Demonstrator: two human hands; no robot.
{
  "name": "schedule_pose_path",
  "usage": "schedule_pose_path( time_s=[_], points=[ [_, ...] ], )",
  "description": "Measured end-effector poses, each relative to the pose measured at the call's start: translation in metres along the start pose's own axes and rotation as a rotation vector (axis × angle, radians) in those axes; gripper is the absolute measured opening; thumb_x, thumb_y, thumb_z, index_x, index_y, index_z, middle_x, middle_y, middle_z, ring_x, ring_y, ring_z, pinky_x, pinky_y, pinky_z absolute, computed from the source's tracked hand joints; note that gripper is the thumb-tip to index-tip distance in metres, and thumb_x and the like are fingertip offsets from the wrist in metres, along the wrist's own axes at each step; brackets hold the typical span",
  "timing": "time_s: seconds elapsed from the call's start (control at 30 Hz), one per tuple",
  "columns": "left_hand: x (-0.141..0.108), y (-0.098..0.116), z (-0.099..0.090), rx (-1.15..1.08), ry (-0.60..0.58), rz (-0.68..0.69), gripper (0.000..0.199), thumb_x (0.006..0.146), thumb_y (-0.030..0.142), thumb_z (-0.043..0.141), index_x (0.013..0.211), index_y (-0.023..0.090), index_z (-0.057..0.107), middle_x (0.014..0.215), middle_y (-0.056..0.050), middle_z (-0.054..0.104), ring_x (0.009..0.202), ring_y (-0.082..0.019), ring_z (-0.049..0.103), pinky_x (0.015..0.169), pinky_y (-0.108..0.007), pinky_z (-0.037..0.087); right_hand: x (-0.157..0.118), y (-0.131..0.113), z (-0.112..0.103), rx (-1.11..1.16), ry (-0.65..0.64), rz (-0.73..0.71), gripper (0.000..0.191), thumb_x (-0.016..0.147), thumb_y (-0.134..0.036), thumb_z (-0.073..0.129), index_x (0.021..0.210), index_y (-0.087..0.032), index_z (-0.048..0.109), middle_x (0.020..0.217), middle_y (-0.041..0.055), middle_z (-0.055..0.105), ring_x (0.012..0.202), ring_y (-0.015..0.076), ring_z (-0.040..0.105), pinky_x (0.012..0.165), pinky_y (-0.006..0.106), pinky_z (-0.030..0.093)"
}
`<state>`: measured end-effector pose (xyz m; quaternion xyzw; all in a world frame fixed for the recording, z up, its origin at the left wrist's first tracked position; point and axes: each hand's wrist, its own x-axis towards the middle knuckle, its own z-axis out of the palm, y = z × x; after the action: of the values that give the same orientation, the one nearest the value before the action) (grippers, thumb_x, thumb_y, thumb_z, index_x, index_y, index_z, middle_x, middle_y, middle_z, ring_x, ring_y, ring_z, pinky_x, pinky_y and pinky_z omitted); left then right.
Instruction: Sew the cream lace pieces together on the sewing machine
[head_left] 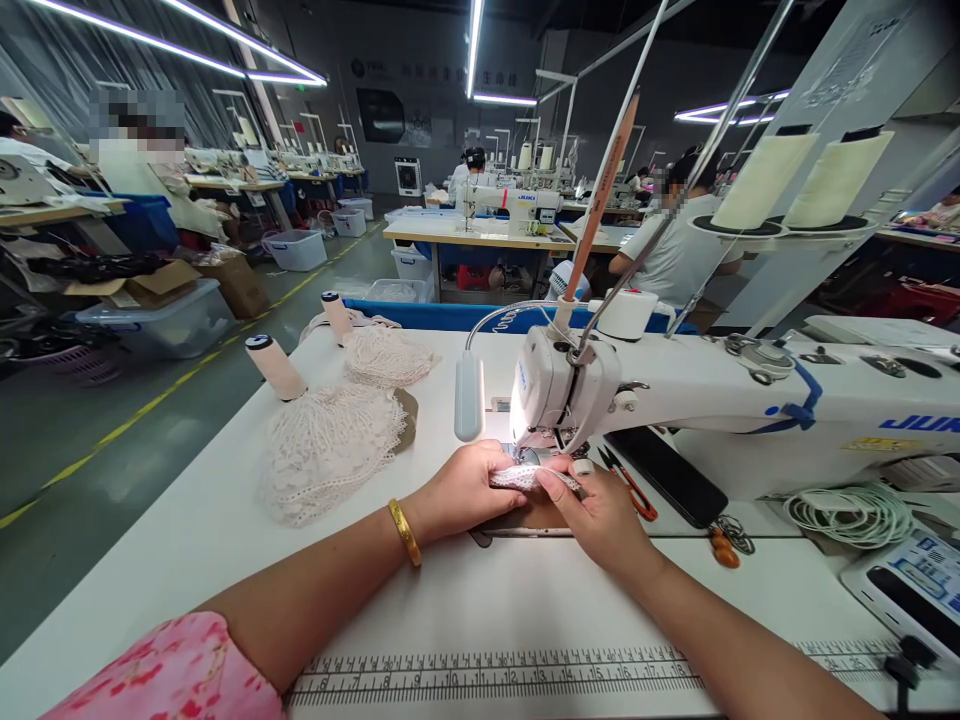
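Observation:
A narrow strip of white lace trim (519, 477) is stretched between my two hands, just in front of the sewing machine's needle area. My left hand (469, 488) pinches its left end, thumb on top. My right hand (598, 510) grips the right part between thumb and fingers. The white sewing machine (570, 380) stands right behind the lace, its lamp lighting the needle area. The needle itself is too small to make out. Left of my hands lies a pile of cream lace (322, 450), with a second lace pile (390, 355) farther back.
Two thread cones (274, 368) (337, 318) stand by the lace piles. Right of the machine head lie orange-handled thread snips (636, 490), a black phone (667, 475) and a coil of pale cord (847, 515). A printed ruler (495, 675) runs along the table's front. Other people sit at machines beyond.

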<state>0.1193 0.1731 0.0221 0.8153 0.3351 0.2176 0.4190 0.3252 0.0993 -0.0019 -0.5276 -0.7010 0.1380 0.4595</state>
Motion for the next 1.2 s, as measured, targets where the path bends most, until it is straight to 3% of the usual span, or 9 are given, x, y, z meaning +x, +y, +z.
schedule_pose_path(
  time_s=[0.2, 0.3, 0.4, 0.53, 0.63, 0.83, 1.2],
  points=[
    [-0.002, 0.004, 0.002, -0.041, 0.0, 0.011, 0.02, 0.083, 0.031, 0.07, 0.069, 0.017, 0.066, 0.082, -0.001, 0.06, 0.082, -0.018, 0.062, 0.07, -0.027, 0.049, -0.001, -0.001, -0.003, -0.108, -0.077, -0.051, 0.039, 0.112, -0.045, 0.046, 0.088, -0.024, 0.069, 0.08, 0.0028, 0.071, 0.071, 0.0216, 0.067, 0.067, 0.032, 0.054],
    [-0.008, 0.002, 0.003, 0.06, 0.0, 0.178, 0.024, 0.091, 0.027, 0.064, 0.069, 0.018, 0.066, 0.081, -0.002, 0.062, 0.081, -0.017, 0.06, 0.072, -0.028, 0.048, -0.003, 0.0, -0.007, -0.141, -0.168, -0.144, 0.036, 0.114, -0.04, 0.044, 0.091, -0.024, 0.067, 0.078, 0.0016, 0.069, 0.071, 0.0204, 0.063, 0.067, 0.032, 0.049],
    [-0.016, -0.002, 0.005, 0.33, 0.055, 0.413, 0.019, 0.09, 0.018, 0.065, 0.071, 0.018, 0.069, 0.084, -0.004, 0.065, 0.081, -0.018, 0.057, 0.075, -0.032, 0.046, -0.007, 0.0, -0.01, -0.159, -0.32, -0.313, 0.036, 0.116, -0.034, 0.043, 0.087, -0.023, 0.061, 0.078, 0.0007, 0.064, 0.072, 0.0193, 0.058, 0.069, 0.032, 0.044],
    [-0.026, -0.006, 0.009, 0.506, 0.1, 0.54, 0.021, 0.096, 0.015, 0.064, 0.078, 0.02, 0.074, 0.091, -0.003, 0.073, 0.088, -0.02, 0.062, 0.083, -0.037, 0.044, -0.01, 0.0, -0.012, -0.187, -0.407, -0.38, 0.034, 0.116, -0.031, 0.045, 0.085, -0.022, 0.055, 0.079, 0.0006, 0.06, 0.074, 0.0196, 0.052, 0.069, 0.033, 0.038],
    [-0.028, -0.007, 0.012, 0.504, 0.111, 0.557, 0.021, 0.101, 0.018, 0.062, 0.087, 0.021, 0.076, 0.089, -0.001, 0.076, 0.083, -0.018, 0.065, 0.084, -0.039, 0.043, -0.01, 0.001, -0.013, -0.183, -0.422, -0.357, 0.03, 0.116, -0.029, 0.045, 0.09, -0.022, 0.058, 0.081, 0.0007, 0.061, 0.076, 0.0199, 0.054, 0.07, 0.033, 0.037],
    [-0.025, -0.009, 0.013, 0.536, 0.132, 0.537, 0.021, 0.097, 0.012, 0.061, 0.097, 0.022, 0.08, 0.091, 0.0, 0.078, 0.081, -0.018, 0.067, 0.082, -0.04, 0.041, -0.009, 0.009, -0.012, -0.234, -0.4, -0.371, 0.032, 0.117, -0.026, 0.043, 0.09, -0.022, 0.059, 0.079, 0.0006, 0.062, 0.073, 0.0196, 0.056, 0.069, 0.034, 0.035],
    [-0.009, -0.023, 0.01, 0.563, 0.149, 0.5, 0.025, 0.1, 0.017, 0.057, 0.096, 0.021, 0.081, 0.094, -0.003, 0.077, 0.083, -0.02, 0.066, 0.083, -0.038, 0.045, -0.004, 0.026, -0.008, -0.338, -0.349, -0.287, 0.033, 0.118, -0.033, 0.036, 0.097, -0.023, 0.059, 0.081, 0.0038, 0.069, 0.079, 0.0232, 0.063, 0.069, 0.035, 0.047]
  ],
)
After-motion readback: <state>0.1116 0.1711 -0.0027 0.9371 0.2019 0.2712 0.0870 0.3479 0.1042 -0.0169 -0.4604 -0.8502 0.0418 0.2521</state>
